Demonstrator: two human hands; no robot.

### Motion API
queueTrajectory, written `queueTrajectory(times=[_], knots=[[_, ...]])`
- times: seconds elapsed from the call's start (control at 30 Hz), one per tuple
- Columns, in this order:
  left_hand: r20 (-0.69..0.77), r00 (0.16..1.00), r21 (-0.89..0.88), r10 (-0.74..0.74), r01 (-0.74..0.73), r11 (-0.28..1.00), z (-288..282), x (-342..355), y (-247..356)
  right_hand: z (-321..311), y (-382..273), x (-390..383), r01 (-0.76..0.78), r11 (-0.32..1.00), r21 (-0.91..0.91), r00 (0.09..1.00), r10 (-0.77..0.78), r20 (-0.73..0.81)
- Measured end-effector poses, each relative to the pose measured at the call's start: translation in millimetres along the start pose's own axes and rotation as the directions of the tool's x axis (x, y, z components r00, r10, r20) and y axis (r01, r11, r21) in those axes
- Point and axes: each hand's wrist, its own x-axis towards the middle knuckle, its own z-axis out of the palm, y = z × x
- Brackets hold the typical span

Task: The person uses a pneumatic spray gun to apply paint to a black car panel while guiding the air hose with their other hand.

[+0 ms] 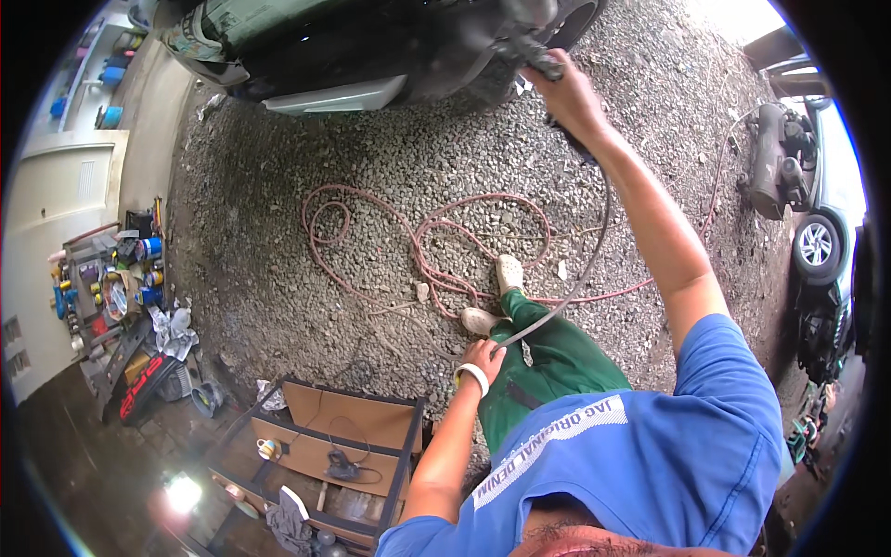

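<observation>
Stretched far forward, my right hand (571, 97) is closed around the handle of a spray gun (527, 45), whose upper part is blurred. The gun is held close to the dark lower body of a car (371, 51). From the gun a grey air hose (587, 269) curves down past my forearm to my thigh. There my left hand (479, 356), with a white band at the wrist, is closed on that hose. Its fingertips are partly hidden. A long pinkish hose (422, 246) lies in loops on the gravel by my shoes.
A frame table (418, 436) with brown panels stands at my lower left, bearing a mug, a cable and a cloth. Left of it are piled tools and cans (116, 278). At the right are a compressor (768, 162) and another vehicle's wheel (818, 245). Gravel (269, 167) covers the ground.
</observation>
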Motion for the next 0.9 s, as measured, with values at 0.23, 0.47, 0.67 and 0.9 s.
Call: queueTrajectory(times=[0.23,0.47,0.67,0.9], knots=[[-0.001,0.996,-0.022,-0.088,0.088,0.996,3,-41,-14,35,-55,-29,0.004,0.913,0.409,0.944,-0.138,0.299],[0.005,0.997,-0.011,-0.082,0.082,0.997,-6,-52,3,-8,-9,20,-0.025,0.974,0.226,0.999,0.014,0.047],[-0.004,0.997,-0.048,-0.077,0.077,0.996,-14,-50,15,-64,40,48,-0.096,0.974,0.207,0.983,0.126,-0.135],[-0.067,0.995,-0.004,-0.07,0.07,0.998,-11,-60,8,-57,22,12,-0.15,0.987,0.058,0.97,0.158,-0.187]])
